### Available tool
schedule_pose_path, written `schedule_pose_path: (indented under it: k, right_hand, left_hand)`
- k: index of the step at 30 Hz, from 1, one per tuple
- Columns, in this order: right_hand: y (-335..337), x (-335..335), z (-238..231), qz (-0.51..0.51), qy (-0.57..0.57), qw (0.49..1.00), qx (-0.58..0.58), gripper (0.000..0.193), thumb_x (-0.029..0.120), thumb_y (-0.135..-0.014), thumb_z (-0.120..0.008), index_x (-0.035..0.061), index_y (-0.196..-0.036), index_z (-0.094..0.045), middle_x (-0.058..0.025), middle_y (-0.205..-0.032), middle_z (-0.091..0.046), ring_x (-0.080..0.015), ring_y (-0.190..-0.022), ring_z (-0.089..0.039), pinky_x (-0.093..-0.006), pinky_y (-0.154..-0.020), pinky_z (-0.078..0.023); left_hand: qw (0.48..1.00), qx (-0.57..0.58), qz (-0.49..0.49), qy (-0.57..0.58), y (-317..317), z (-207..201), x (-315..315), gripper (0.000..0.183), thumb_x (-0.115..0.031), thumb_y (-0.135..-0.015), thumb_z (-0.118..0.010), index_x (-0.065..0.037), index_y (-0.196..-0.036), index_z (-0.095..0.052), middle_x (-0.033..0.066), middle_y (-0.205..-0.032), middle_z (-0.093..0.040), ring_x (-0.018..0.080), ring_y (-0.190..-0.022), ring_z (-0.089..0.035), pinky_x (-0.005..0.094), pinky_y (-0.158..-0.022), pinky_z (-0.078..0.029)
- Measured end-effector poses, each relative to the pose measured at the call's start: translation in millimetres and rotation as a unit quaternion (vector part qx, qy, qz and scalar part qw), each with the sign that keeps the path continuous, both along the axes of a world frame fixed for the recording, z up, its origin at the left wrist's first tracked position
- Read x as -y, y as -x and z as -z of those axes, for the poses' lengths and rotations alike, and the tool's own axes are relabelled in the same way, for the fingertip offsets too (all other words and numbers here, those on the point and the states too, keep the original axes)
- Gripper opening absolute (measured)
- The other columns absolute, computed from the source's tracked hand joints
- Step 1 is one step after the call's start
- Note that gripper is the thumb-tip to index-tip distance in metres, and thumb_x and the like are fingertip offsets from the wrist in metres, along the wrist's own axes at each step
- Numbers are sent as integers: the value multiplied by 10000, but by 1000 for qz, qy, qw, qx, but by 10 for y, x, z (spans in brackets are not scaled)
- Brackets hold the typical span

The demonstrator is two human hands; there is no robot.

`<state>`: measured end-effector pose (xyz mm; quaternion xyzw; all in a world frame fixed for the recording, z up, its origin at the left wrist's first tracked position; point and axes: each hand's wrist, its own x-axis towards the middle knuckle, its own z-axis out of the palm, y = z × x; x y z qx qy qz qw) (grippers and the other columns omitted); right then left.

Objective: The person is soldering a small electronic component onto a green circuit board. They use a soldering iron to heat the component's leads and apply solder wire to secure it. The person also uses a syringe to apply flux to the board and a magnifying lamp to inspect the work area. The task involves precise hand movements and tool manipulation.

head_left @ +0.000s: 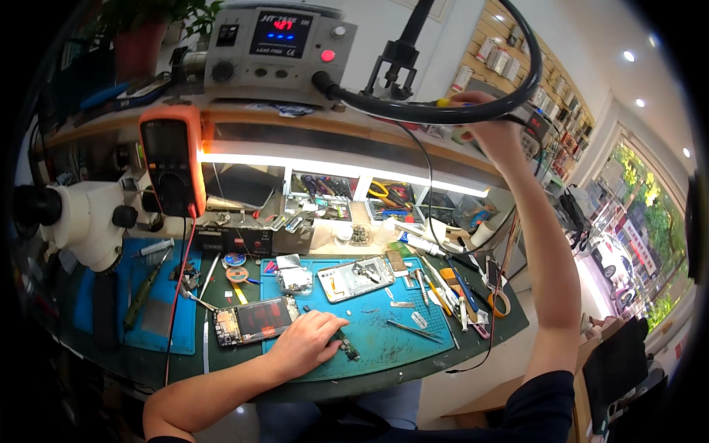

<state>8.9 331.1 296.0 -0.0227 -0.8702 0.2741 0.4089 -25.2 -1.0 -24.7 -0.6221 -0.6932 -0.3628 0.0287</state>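
Observation:
My left hand [306, 343] rests low over the blue work mat [377, 325], its fingers curled down onto a small dark circuit board [349, 350] that pokes out past the fingertips. Beside its wrist lies an opened phone [258, 320] with its board and dark battery bay exposed. My right arm is raised to the shelf, where my right hand [484, 122] closes on something with a yellow part [443, 102]; the black hose partly covers it. Farther back on the mat is a second phone housing [357, 278], silver-framed, with parts on it.
A grey hot-air station [277, 52] sits on the shelf [354, 125], its thick black hose [443, 116] looping across the upper right. An orange multimeter [173, 162] and a white microscope [88, 221] stand at left. Tweezers [415, 330], brushes [450, 280] and tape [500, 303] lie at right.

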Motion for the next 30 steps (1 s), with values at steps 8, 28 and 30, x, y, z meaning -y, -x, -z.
schedule_pose_path:
  k: [8, 28, 30]
  right_hand:
    - [138, -403, -18, -51, -123, 990, 36, 232, 146, -925, -761, 53, -1137, -761, -36, -918, -739, -115, -768, -676, -255, -676, -540]
    - [225, -342, 27, 33, 27, 999, 8, 242, 264, -1035, -623, 78, -1106, -761, -4, -875, -711, -52, -773, -620, -228, -549, -406]
    - [146, -324, -12, 70, 27, 997, 28, 349, 423, -933, -747, 79, -993, -754, -18, -890, -748, -79, -732, -626, -263, -601, -464]
  left_hand:
    - [1000, 5, 13, -1, -18, -20, -57, 418, -141, -866, -736, -70, -1263, -627, 105, -1127, -662, 303, -1056, -623, 427, -936, -519]
    - [1000, 7, 7, -8, -23, -45, -47, 435, -79, -845, -766, -65, -1261, -640, 122, -1118, -670, 330, -1026, -635, 427, -904, -530]
    - [1000, 11, 10, -13, -2, -74, -70, 435, -70, -845, -764, -60, -1261, -638, 128, -1117, -668, 335, -1021, -635, 428, -904, -531]
